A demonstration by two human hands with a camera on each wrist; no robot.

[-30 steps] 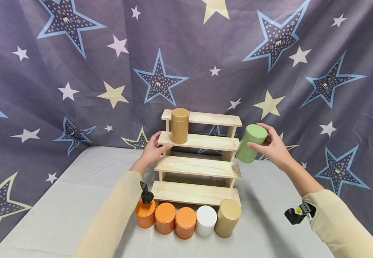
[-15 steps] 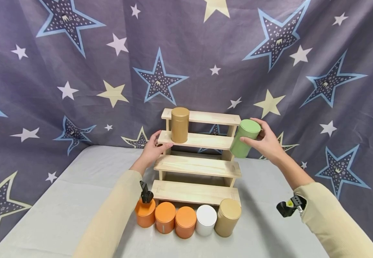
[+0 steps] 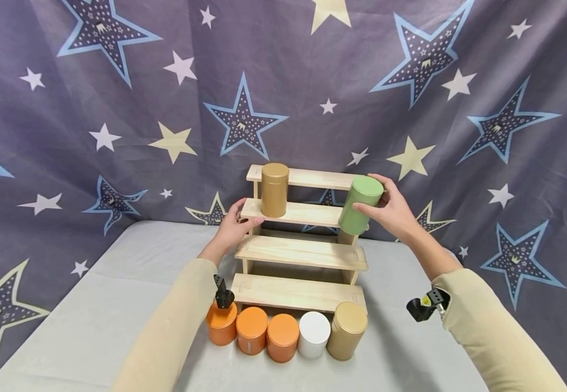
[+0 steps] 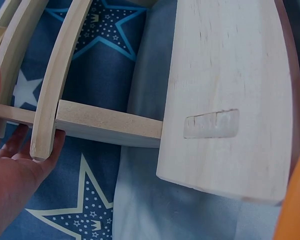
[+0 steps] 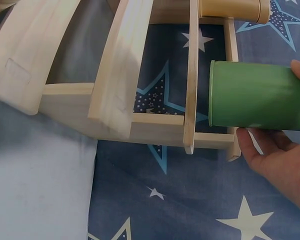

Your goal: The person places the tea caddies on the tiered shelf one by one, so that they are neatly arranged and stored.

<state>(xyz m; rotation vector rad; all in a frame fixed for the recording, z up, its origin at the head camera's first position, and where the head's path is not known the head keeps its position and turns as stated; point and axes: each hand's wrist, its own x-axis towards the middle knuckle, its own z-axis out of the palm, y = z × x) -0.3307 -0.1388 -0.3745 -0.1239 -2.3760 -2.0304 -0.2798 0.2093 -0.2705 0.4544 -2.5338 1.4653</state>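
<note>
My right hand [image 3: 395, 209] grips a green lidded canister [image 3: 359, 206] around its upper part. The canister tilts slightly, its lower end at the right end of the wooden step rack's second step from the top. In the right wrist view a small gap shows between the green canister [image 5: 260, 95] and that step [image 5: 191, 80]. My left hand [image 3: 231, 228] holds the left end of the same step, thumb on top and fingers beneath. On the left of this step stands a gold canister [image 3: 274, 190], upright. The step rack [image 3: 300, 253] has several wooden steps.
In front of the rack stand three orange canisters [image 3: 251, 330], a white canister [image 3: 314, 334] and a taller gold canister [image 3: 347, 331] in a row. A pale cloth [image 3: 97, 321] covers the table. A star-patterned curtain [image 3: 312, 130] hangs close behind the rack.
My right hand has carried the green canister left and slightly up, from beside the rack to the right end of the second step. My left hand has stayed put.
</note>
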